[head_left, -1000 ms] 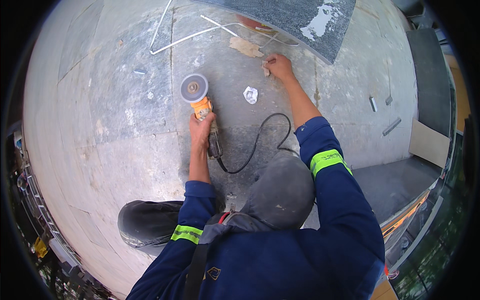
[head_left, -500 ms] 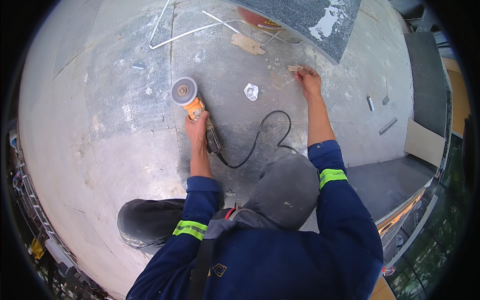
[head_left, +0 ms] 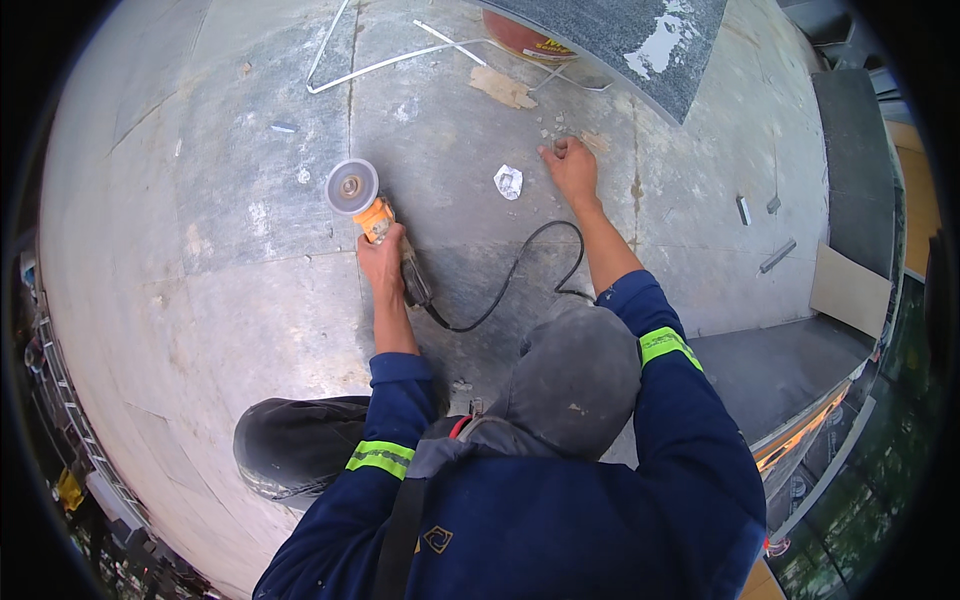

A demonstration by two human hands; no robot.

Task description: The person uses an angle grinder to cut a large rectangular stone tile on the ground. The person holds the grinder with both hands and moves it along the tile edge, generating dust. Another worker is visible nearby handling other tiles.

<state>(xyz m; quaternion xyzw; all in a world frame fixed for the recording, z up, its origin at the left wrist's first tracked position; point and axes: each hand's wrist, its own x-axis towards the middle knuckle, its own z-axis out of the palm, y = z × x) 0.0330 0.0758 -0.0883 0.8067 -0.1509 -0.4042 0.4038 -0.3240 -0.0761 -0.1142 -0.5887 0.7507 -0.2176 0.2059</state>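
The left hand (head_left: 382, 258) is closed around the body of the angle grinder (head_left: 375, 215), whose disc rests on the stone floor (head_left: 200, 250) near a joint line between slabs. The right hand (head_left: 572, 170) lies fingers curled, pressed on the floor just beside small chips (head_left: 552, 130), well apart from the disc. For a sound cut, the grip should stay firm and the black cord (head_left: 520, 275) should trail behind the tool, clear of the disc.

Crumpled white paper (head_left: 508, 181) on stone floor (head_left: 200, 260); dark granite slab (head_left: 640, 35), bent white strips (head_left: 400, 55) beyond.
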